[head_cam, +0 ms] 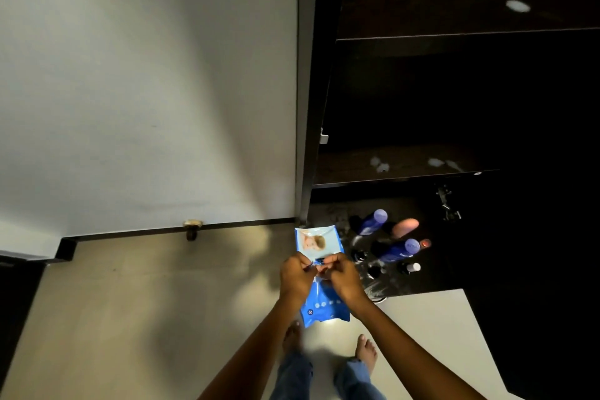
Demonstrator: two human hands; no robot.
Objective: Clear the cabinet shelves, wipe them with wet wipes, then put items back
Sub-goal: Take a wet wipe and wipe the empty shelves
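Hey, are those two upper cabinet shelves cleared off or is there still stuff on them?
Cleared, as far as shows: upper shelf and middle shelf show only pale smudges. The bottles stand lower down.

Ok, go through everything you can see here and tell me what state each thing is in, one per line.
Wet wipes pack: held in both hands, at its opening.
Left hand: pinching the pack.
Right hand: pinching the pack.
Cabinet door: open.
Upper shelves: bare, with pale smudges.
Bottles: standing upright on the dark bottom surface, capped.
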